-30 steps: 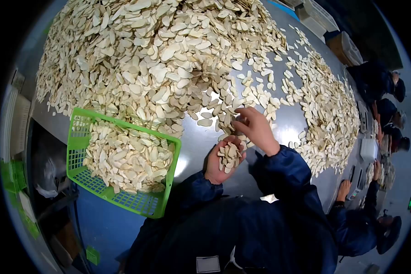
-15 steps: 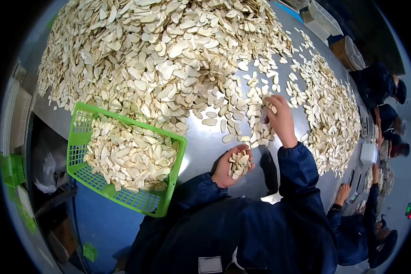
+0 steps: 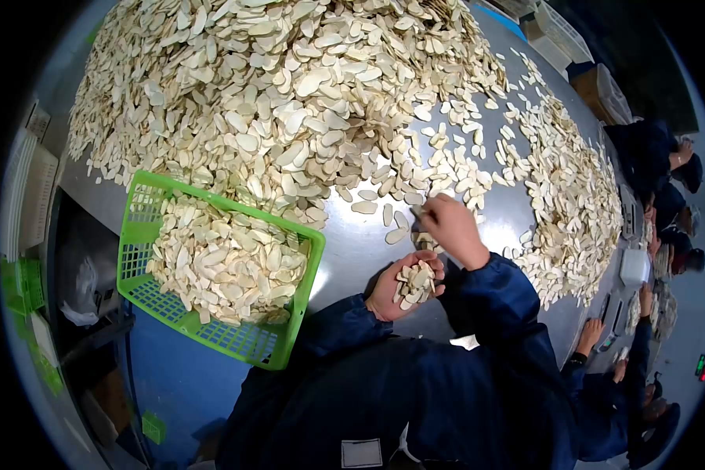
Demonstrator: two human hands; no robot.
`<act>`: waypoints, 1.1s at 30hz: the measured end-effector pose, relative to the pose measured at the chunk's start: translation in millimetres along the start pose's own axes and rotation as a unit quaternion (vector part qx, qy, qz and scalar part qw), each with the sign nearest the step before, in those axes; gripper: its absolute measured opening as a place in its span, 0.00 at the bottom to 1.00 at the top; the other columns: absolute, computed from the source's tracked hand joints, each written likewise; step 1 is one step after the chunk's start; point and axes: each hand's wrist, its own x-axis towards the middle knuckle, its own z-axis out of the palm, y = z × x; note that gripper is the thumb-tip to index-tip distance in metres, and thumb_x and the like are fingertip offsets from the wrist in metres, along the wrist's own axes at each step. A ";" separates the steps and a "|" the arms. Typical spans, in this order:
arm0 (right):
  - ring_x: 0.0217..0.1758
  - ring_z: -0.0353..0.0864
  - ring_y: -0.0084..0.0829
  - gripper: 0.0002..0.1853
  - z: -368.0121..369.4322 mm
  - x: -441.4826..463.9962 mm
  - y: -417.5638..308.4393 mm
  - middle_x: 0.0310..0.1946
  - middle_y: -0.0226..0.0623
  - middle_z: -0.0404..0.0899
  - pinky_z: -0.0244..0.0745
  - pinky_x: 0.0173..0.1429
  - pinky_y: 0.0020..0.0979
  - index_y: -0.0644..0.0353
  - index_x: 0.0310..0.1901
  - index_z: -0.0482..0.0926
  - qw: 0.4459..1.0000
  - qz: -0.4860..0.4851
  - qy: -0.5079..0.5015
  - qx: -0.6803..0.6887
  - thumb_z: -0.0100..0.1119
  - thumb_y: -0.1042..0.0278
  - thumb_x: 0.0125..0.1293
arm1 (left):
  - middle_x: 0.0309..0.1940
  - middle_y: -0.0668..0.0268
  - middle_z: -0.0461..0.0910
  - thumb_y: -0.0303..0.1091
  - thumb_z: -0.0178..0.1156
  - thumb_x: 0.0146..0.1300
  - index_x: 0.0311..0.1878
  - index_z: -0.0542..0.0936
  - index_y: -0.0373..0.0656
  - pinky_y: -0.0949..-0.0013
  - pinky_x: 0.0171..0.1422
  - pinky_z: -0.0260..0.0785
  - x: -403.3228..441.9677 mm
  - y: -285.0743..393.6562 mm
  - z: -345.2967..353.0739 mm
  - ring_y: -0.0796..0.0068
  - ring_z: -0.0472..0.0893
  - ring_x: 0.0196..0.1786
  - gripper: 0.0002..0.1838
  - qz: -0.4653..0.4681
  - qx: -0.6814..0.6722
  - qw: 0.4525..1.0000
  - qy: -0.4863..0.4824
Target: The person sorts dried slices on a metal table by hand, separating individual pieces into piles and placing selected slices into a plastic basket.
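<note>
My left hand (image 3: 390,293) is cupped palm-up near the front edge of the metal table, its fingers curled round a small heap of pale, flat, dried slices (image 3: 415,283). Just above it, my right hand (image 3: 453,229) is closed with fingertips down among loose slices on the table; whatever is between them is hidden. A green plastic basket (image 3: 312,270), well filled with the same slices, stands to the left of my left hand. Beyond both hands rises a large pile of slices (image 3: 290,102).
Another spread of slices (image 3: 572,196) covers the table's right side. Co-workers in dark blue sit along the right, one with a hand (image 3: 591,335) on the table by a small scale. White crates (image 3: 552,35) stand at the far right, and a shelf with trays (image 3: 35,196) at left.
My right hand has moved left and towards me, closer to my left hand. Slices near it have shifted. My left hand still holds its heap.
</note>
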 end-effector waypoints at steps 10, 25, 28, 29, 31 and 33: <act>0.33 0.79 0.43 0.07 -2.0 28.7 -4.0 0.30 0.38 0.78 0.73 0.36 0.37 0.57 0.33 0.83 0.997 -0.036 0.066 0.012 0.62 0.64 0.56 | 0.50 0.59 0.76 0.44 0.40 0.74 0.59 0.71 0.40 0.54 0.58 0.72 0.1 3.6 5.1 0.61 0.76 0.55 0.21 0.029 0.012 1.000 0.001; 0.34 0.78 0.45 0.05 13.1 42.6 20.9 0.28 0.41 0.77 0.73 0.37 0.40 0.61 0.33 0.82 0.991 -0.093 0.097 -0.029 0.59 0.70 0.59 | 0.47 0.59 0.77 0.42 0.40 0.74 0.58 0.72 0.40 0.55 0.56 0.73 0.5 5.9 9.6 0.59 0.76 0.52 0.20 0.037 -0.012 0.998 0.048; 0.34 0.79 0.46 0.07 11.9 49.4 26.9 0.29 0.44 0.79 0.73 0.38 0.40 0.61 0.32 0.82 0.995 -0.047 0.076 0.044 0.58 0.67 0.59 | 0.47 0.59 0.77 0.41 0.40 0.74 0.57 0.73 0.40 0.55 0.55 0.73 0.5 6.5 12.5 0.59 0.76 0.51 0.19 0.043 -0.011 0.998 0.049; 0.34 0.79 0.46 0.07 9.8 51.2 28.1 0.30 0.44 0.80 0.73 0.38 0.39 0.62 0.33 0.82 0.996 -0.023 0.056 0.066 0.58 0.68 0.59 | 0.47 0.59 0.77 0.41 0.40 0.74 0.57 0.73 0.40 0.55 0.55 0.73 1.0 6.7 11.6 0.59 0.76 0.51 0.19 0.042 -0.013 0.998 0.043; 0.34 0.80 0.46 0.08 0.9 53.9 24.1 0.31 0.45 0.81 0.74 0.39 0.37 0.62 0.34 0.82 0.993 0.026 0.018 0.110 0.58 0.68 0.59 | 0.47 0.59 0.77 0.41 0.40 0.74 0.56 0.73 0.40 0.55 0.55 0.73 1.8 6.9 9.6 0.59 0.76 0.51 0.19 0.040 -0.017 0.999 0.033; 0.35 0.81 0.45 0.07 -1.9 54.9 24.9 0.32 0.44 0.81 0.74 0.39 0.36 0.61 0.35 0.83 0.992 0.030 -0.001 0.122 0.59 0.68 0.59 | 0.47 0.59 0.77 0.41 0.40 0.74 0.56 0.73 0.40 0.56 0.54 0.73 1.5 6.2 11.5 0.59 0.76 0.51 0.19 0.041 -0.016 0.998 0.036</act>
